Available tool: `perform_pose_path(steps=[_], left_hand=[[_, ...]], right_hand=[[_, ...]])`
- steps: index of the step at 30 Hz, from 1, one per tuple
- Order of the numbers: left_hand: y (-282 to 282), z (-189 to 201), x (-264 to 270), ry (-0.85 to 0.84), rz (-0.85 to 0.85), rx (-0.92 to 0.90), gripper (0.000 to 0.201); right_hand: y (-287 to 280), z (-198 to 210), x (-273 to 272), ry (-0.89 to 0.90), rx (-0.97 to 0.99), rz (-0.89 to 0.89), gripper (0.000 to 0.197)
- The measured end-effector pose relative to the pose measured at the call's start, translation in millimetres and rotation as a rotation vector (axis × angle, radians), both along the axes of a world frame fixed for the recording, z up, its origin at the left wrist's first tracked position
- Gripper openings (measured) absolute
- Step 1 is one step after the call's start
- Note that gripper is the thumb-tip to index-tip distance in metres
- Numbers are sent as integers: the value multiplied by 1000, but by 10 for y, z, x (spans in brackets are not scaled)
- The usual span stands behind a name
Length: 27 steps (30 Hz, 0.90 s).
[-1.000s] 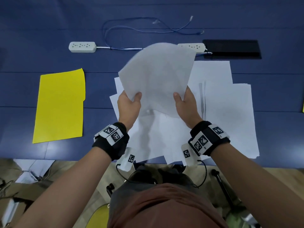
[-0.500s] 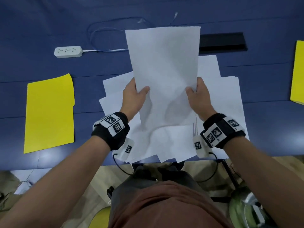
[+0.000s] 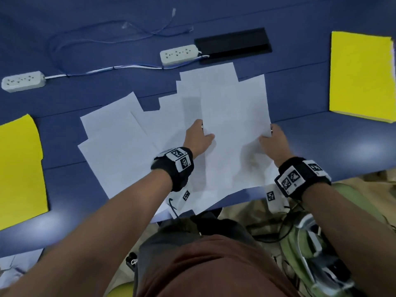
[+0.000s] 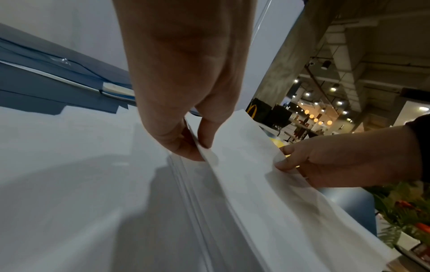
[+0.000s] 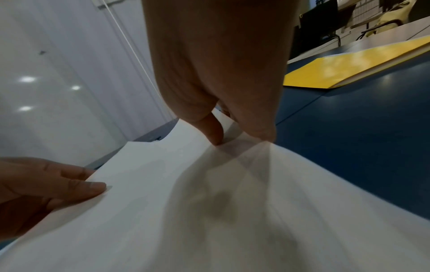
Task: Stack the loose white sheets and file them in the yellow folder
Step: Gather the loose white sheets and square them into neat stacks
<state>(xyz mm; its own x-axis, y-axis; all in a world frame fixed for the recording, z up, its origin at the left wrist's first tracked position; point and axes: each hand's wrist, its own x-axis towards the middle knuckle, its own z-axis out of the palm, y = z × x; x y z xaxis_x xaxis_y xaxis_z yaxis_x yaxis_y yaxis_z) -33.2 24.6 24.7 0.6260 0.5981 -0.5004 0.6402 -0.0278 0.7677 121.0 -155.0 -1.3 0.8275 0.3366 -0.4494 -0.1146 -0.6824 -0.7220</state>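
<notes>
Holding a small stack of sheets (image 3: 234, 129) by its side edges, left hand (image 3: 198, 139) and right hand (image 3: 273, 142) both pinch it, thumbs on top, fingers under. It sags a bit over the loose white sheets (image 3: 120, 151) spread on the blue table (image 3: 334, 142). Wrist views show the layered edges; the head view doesn't. One yellow folder (image 3: 20, 170) lies at far left, another yellow folder (image 3: 362, 76) far right. Further back: two power strips (image 3: 179, 53), thin cables (image 3: 102, 39), a black panel (image 3: 233, 45).
</notes>
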Motion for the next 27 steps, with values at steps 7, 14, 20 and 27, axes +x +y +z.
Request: perform_pose_path(steps=[7,14,20,27], left_hand=[[-160,-252,258,118,-10,-36,44],[-251,-395,415,373,-47,77,84],[-195,-444,509,417,81,-55,102],[-133,-506,465,372,142,-218,86]], right_hand=[[-258,-324,326,79,-137,78,44],[-246,-424,497,-11,-286,105,57],[-131,-504,600,80,-216,147,39],[-109,-516,597,118,-323,143,63]])
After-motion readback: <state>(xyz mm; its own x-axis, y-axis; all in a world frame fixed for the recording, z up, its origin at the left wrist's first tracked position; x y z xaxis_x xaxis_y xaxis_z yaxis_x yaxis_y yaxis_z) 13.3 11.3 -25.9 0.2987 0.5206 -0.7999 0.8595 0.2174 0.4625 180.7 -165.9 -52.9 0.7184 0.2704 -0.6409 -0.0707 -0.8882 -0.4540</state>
